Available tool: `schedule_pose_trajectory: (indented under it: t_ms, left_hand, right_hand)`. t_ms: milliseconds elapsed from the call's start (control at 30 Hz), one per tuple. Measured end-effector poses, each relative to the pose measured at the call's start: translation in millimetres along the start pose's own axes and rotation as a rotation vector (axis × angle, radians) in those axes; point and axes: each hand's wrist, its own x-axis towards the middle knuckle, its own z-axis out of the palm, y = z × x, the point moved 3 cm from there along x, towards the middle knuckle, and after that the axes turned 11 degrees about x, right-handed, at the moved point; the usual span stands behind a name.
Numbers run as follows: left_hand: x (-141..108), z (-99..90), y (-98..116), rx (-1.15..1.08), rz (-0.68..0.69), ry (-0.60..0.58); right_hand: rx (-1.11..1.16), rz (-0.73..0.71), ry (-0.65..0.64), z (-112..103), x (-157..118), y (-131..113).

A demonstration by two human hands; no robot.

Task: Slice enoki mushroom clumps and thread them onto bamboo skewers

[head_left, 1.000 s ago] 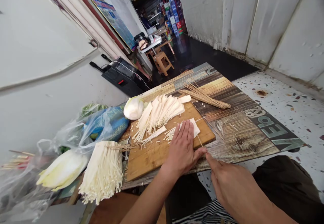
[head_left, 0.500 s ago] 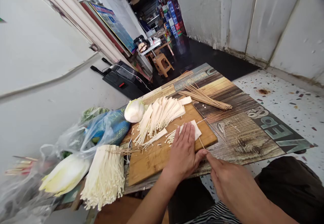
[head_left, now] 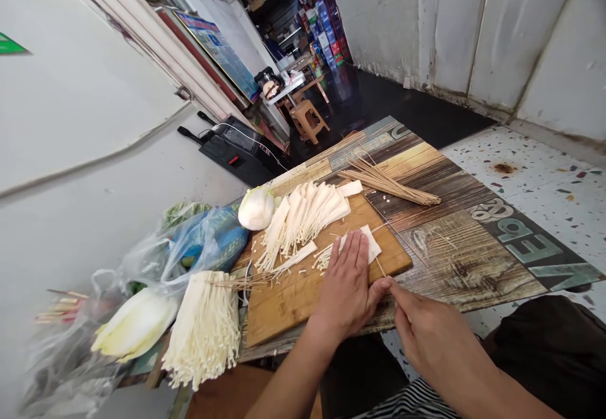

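My left hand [head_left: 348,280] lies flat, fingers stretched out, pressing a small bundle of enoki mushrooms [head_left: 374,243] onto the wooden cutting board [head_left: 284,312]. In a pinch, my right hand [head_left: 421,318] grips a thin bamboo skewer [head_left: 380,265] whose visible length runs up to the bundle's edge. My left thumb touches the right fingertips. Whether the tip is inside the mushrooms I cannot tell. Flat slices of enoki [head_left: 307,214] are laid side by side at the back of the board. A narrow loose strip of enoki [head_left: 298,257] lies left of my left fingers.
Bamboo skewers [head_left: 392,183] lie in a pile behind the board. At left are a large enoki bunch [head_left: 206,327], a pale cabbage [head_left: 135,324], plastic bags [head_left: 201,242] and more skewers [head_left: 237,283]. Another cabbage piece [head_left: 256,208] sits at the board's back corner.
The whole view has shifted slightly, so everything appears a little further right. Both hands keep nearly the same pose on the bundle and skewer.
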Motion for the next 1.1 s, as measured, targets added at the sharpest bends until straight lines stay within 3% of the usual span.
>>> schedule_pose_trajectory:
  t_ms: [533,833,967,1100]
  left_hand:
    - [-0.3,-0.1,-0.8,-0.031,-0.019,-0.008]
    - [0.1,-3.7,-0.4,0.013,-0.026,-0.005]
    - [-1.7,-7.3,-2.3,0.072,-0.093,0.052]
    - [-0.5,-2.9,-4.3,0.080,-0.089,0.020]
  right_hand:
    - [0.103,0.042,0.146,15.0,10.3,-1.6]
    - [0.010,0.099,0.054,17.2,7.5,4.3]
    - [0.021,0.098,0.065,12.2,9.6,3.6]
    - [0.040,0.098,0.059,8.5,7.1,3.3]
